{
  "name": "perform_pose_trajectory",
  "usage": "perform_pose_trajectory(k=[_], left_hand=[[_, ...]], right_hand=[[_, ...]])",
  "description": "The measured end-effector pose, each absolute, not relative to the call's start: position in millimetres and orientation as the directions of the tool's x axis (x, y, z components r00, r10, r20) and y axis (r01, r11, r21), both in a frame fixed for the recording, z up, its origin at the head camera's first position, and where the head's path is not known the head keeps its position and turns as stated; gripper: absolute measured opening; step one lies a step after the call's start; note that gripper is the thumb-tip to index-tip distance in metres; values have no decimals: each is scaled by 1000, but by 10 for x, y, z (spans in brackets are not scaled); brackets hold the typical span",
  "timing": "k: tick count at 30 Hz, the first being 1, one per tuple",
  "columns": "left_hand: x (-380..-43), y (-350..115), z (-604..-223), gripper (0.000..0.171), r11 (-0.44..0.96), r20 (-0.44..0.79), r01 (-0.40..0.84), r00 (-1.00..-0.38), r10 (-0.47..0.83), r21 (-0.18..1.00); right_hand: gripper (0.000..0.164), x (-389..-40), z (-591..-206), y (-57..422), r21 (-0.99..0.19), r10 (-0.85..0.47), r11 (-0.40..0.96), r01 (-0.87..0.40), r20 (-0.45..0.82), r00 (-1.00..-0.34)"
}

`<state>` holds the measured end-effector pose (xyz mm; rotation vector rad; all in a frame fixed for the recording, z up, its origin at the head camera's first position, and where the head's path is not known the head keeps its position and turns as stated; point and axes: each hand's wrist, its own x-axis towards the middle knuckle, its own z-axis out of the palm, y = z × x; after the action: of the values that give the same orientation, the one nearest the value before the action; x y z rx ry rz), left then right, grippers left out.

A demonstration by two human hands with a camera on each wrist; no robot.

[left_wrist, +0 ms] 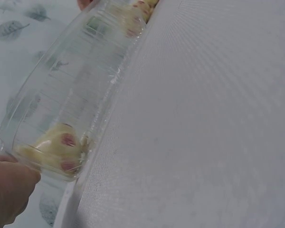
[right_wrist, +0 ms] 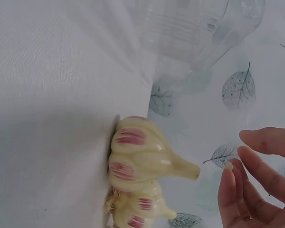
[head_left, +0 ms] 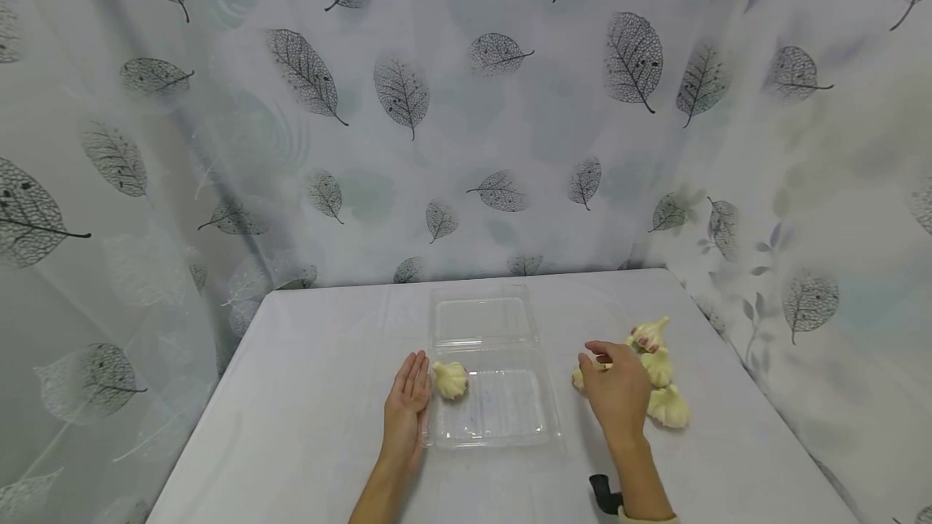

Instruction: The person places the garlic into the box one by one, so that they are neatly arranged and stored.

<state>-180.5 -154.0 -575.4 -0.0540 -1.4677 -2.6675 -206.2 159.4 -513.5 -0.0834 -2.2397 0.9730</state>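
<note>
A clear plastic clamshell box (head_left: 510,403) lies with its lid (head_left: 484,320) folded back on the table. One garlic bulb (head_left: 451,380) sits at the left side of its base; the left wrist view shows this bulb (left_wrist: 57,149) through the clear wall. Fingers extended, my left hand (head_left: 408,407) rests against the box's left edge. To the right of the box, my right hand (head_left: 619,386) hovers over a garlic bulb (head_left: 578,379) that it partly hides. In the right wrist view, the thumb and bent fingers (right_wrist: 263,178) are apart from the bulbs (right_wrist: 137,152) and hold nothing.
Beyond my right hand, more garlic bulbs (head_left: 668,407) lie in a rough column on the white table (head_left: 313,395). Beside my right forearm is a black curved object (head_left: 603,493). A leaf-patterned curtain (head_left: 466,103) hangs behind the table and at its sides.
</note>
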Motion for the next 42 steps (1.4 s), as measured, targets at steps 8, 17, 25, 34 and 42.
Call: perform_pose_trajectory(k=[8, 17, 25, 34, 42], left_hand=[[-1808, -1542, -5761, 70, -531, 80, 104, -995, -67, 841], [-1812, -1557, -5765, 70, -535, 85, 102, -995, -57, 839], [-1804, -1551, -5762, 70, -537, 79, 101, -995, -65, 837], [-1812, -1552, -5764, 69, -540, 74, 97, -995, -64, 836], [-1812, -1553, -5766, 68, -535, 82, 104, -995, -63, 839]], right_hand=[[20, -2067, -5179, 1736, -681, 347, 721, -125, 512, -786], [22, -2097, -5301, 1814, -726, 352, 685, -64, 407, -843], [19, -2152, -5389, 1857, -733, 353, 678, -57, 392, -849], [9, -2171, -5419, 1869, -720, 355, 690, -75, 427, -831], [8, -2172, -5403, 1872, -720, 367, 690, -77, 439, -820]])
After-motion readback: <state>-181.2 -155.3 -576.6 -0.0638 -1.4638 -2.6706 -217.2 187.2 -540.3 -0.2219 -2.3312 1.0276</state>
